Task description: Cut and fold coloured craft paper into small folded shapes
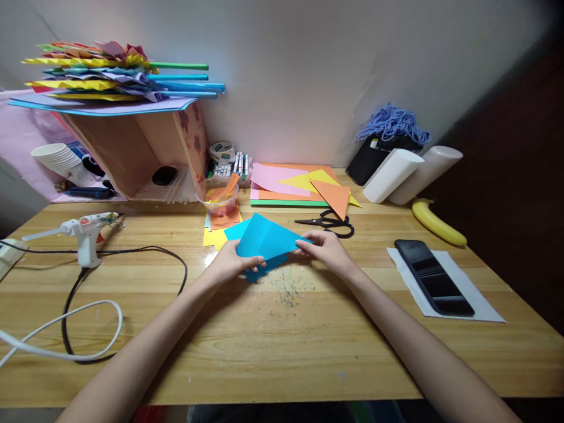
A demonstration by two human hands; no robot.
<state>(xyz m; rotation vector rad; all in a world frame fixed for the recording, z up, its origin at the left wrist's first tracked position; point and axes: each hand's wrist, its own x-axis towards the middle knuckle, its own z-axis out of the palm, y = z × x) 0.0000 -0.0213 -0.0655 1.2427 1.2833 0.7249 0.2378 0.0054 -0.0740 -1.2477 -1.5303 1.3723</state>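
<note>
A sheet of blue paper (pixel 267 238), folded with one flap hanging lower, is held up between both hands over the middle of the table. My left hand (pixel 231 258) pinches its left side, thumb lying across the front. At the right-hand corner, the thumb and fingers of my right hand (pixel 324 249) grip the paper. Just behind it lie black-handled scissors (pixel 330 222), their blades pointing left. Orange and yellow paper pieces (pixel 214 237) rest on the table beyond my left hand, beside another blue piece (pixel 233 229).
A glue gun (pixel 88 235) with looping cables stands at left. Behind are a clear tub of paper scraps (pixel 218 197), stacked coloured sheets (pixel 286 202) and an open box (pixel 132 153) topped with paper flowers. At right are a banana (pixel 436 223) and a phone (pixel 434 276).
</note>
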